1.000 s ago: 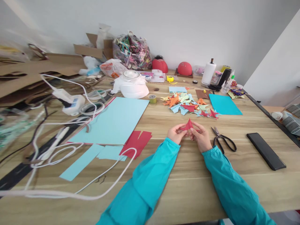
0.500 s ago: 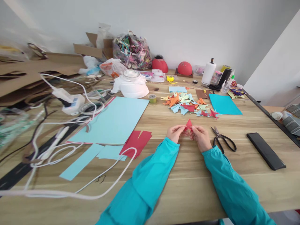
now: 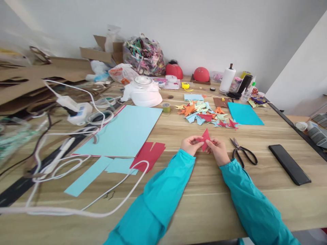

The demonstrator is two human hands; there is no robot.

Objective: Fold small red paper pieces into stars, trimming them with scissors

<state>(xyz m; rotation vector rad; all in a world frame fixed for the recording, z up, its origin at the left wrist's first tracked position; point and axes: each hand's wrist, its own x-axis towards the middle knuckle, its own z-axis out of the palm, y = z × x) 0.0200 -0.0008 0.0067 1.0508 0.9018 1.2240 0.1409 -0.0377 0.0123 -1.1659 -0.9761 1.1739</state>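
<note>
Between both hands is a small piece of folded red paper (image 3: 205,137), pointed at its top and bottom. My left hand (image 3: 191,144) pinches its left side with thumb and fingers. From the right, my right hand (image 3: 217,148) grips it, the thumb lying on its face. Just beyond the hands lies a pile of folded paper cranes (image 3: 201,110) in orange, pale green, blue and red. Black-handled scissors (image 3: 241,151) rest on the table beside my right hand. Red paper strips (image 3: 148,156) lie left of my left forearm.
A large light-blue sheet (image 3: 122,129) and blue strips (image 3: 88,177) cover the left side, with white cables (image 3: 112,212) looping near them. A black phone (image 3: 290,164) lies at right. Behind the cranes are a turquoise sheet (image 3: 245,113) and a spool (image 3: 166,108).
The folded red paper now shows a larger diamond-like face, with its lower point visible. My right thumb has moved onto that face; both hands stay in nearly the same place.
</note>
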